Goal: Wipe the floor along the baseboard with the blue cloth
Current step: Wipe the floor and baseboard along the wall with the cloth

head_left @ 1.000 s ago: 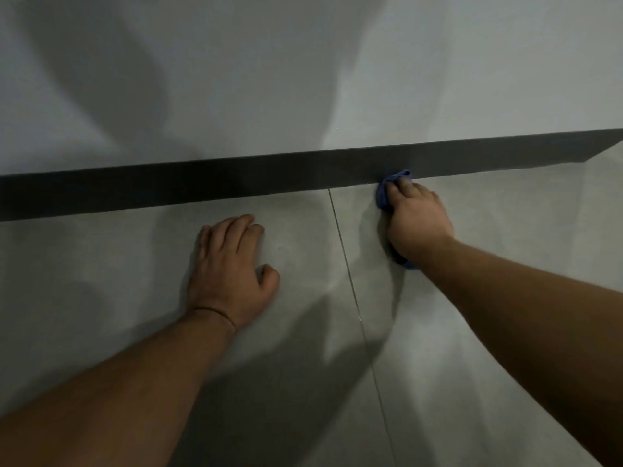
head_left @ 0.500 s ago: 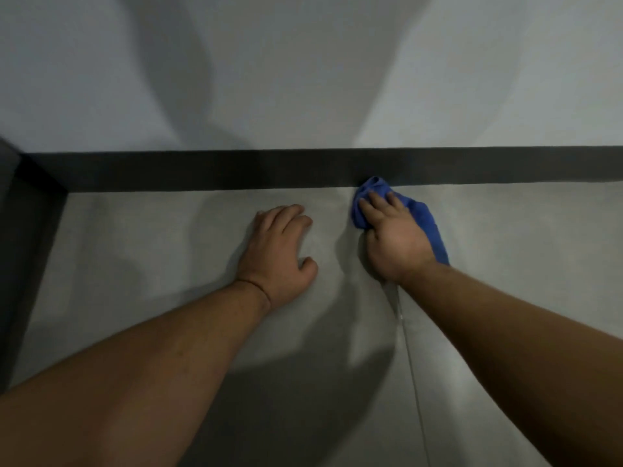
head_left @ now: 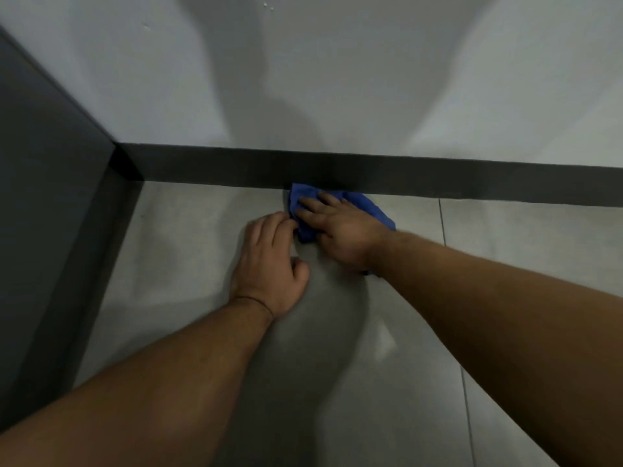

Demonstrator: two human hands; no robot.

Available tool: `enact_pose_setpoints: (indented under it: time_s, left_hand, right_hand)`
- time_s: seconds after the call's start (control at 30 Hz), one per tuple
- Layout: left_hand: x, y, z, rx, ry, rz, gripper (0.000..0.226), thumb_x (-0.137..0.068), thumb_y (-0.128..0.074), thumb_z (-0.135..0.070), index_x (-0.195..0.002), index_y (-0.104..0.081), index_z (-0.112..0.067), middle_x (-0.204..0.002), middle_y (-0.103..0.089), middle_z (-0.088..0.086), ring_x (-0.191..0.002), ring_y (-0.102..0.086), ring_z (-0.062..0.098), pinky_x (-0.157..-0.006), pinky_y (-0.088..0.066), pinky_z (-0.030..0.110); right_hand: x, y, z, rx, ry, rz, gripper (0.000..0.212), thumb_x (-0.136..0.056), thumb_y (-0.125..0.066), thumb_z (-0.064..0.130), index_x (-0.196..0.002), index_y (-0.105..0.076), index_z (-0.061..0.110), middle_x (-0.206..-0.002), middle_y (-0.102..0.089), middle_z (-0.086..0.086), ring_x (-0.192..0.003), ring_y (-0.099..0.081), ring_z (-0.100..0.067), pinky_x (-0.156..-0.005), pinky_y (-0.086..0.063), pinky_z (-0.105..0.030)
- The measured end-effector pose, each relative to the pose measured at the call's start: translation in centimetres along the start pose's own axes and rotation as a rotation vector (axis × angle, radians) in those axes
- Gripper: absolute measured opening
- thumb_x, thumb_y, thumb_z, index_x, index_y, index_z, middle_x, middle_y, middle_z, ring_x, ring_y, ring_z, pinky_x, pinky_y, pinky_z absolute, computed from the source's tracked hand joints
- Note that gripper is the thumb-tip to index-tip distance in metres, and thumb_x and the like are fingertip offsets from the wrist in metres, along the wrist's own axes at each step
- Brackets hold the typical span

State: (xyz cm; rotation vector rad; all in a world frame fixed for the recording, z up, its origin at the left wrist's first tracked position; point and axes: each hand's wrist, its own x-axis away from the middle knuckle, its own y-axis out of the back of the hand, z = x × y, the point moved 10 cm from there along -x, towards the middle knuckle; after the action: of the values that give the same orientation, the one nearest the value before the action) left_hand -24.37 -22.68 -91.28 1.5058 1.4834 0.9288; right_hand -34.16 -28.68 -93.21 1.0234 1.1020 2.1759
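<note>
Pressing with straight, slightly spread fingers, the right hand pins the blue cloth to the floor against the baseboard; cloth protrudes beyond the fingertips. The left hand rests flat alongside, fingers together.

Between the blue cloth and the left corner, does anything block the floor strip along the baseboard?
Nothing visible lies on that strip. The left hand rests flat on the floor, fingertips at the left edge of the blue cloth, but short of the baseboard.
</note>
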Motion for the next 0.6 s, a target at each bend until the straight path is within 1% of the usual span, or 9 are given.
enact_pose_setpoints:
  time_s: [0.07,0.17,0.27,0.33,0.4,0.47,0.6]
  left_hand:
    - [0.0,-0.2,0.1,-0.025,0.004,0.011,0.063,-0.078,-0.053,-0.029,-0.136,-0.054,-0.005,-0.144,-0.051,0.016,-0.135,-0.043,0.033,-0.119,-0.033,0.048]
    - [-0.1,-0.4,0.2,-0.047,0.006,0.015,0.062,-0.08,-0.049,-0.03,-0.138,-0.053,-0.009,-0.145,-0.049,0.012,-0.136,-0.041,0.029,-0.12,-0.034,0.044]
    - [-0.2,-0.3,0.3,-0.048,-0.006,0.011,0.061,-0.08,-0.048,-0.031,-0.138,-0.053,-0.01,-0.145,-0.048,0.011,-0.136,-0.041,0.029,-0.119,-0.035,0.044]
    - [-0.2,-0.4,0.4,-0.039,-0.009,0.016,0.061,-0.081,-0.048,-0.032,-0.138,-0.053,-0.011,-0.145,-0.048,0.01,-0.137,-0.04,0.029,-0.118,-0.035,0.044]
    - [-0.2,-0.5,0.6,-0.025,0.0,0.033,0.061,-0.081,-0.048,-0.034,-0.138,-0.053,-0.014,-0.146,-0.046,0.008,-0.138,-0.038,0.027,-0.118,-0.036,0.044]
    - [-0.4,-0.5,0.8,0.003,0.02,0.05,0.061,-0.08,-0.048,-0.037,-0.138,-0.053,-0.016,-0.146,-0.045,0.005,-0.138,-0.037,0.026,-0.117,-0.037,0.042]
    - [-0.7,-0.4,1.1,0.066,0.082,0.064,0.052,-0.081,-0.057,-0.032,-0.132,-0.056,-0.021,-0.142,-0.046,0.001,-0.134,-0.037,0.024,-0.113,-0.038,0.038]
  right_hand:
    - [0.7,0.4,-1.6,0.008,-0.009,-0.045,0.056,-0.108,-0.033,0.033,-0.161,-0.016,0.039,-0.171,-0.005,0.013,-0.157,0.003,-0.013,-0.124,0.006,-0.039]
    - [2.7,0.6,-4.6,0.014,-0.068,-0.128,0.055,-0.107,-0.03,0.045,-0.161,-0.017,0.039,-0.171,-0.007,0.014,-0.156,0.001,-0.01,-0.124,0.005,-0.04]
    - [4.7,0.5,-6.6,-0.027,-0.125,-0.217,0.056,-0.106,-0.029,0.048,-0.16,-0.02,0.038,-0.17,-0.01,0.012,-0.156,0.001,-0.01,-0.124,0.005,-0.04]
    - [5.5,0.2,-7.4,-0.054,-0.181,-0.245,0.056,-0.107,-0.028,0.049,-0.161,-0.021,0.037,-0.171,-0.008,0.012,-0.156,0.002,-0.011,-0.123,0.007,-0.038]
    - [5.7,-0.2,-7.2,-0.084,-0.215,-0.237,0.057,-0.106,-0.027,0.05,-0.161,-0.019,0.036,-0.171,-0.005,0.012,-0.156,0.005,-0.012,-0.122,0.009,-0.039]
    - [6.1,-0.7,-6.0,-0.105,-0.21,-0.21,0.059,-0.106,-0.028,0.049,-0.162,-0.016,0.036,-0.171,-0.002,0.011,-0.156,0.009,-0.015,-0.123,0.011,-0.042]
    - [7.8,-2.7,-2.8,-0.087,-0.124,-0.086,0.062,-0.105,-0.034,0.04,-0.161,-0.009,0.038,-0.171,0.003,0.011,-0.155,0.014,-0.015,-0.124,0.013,-0.046]
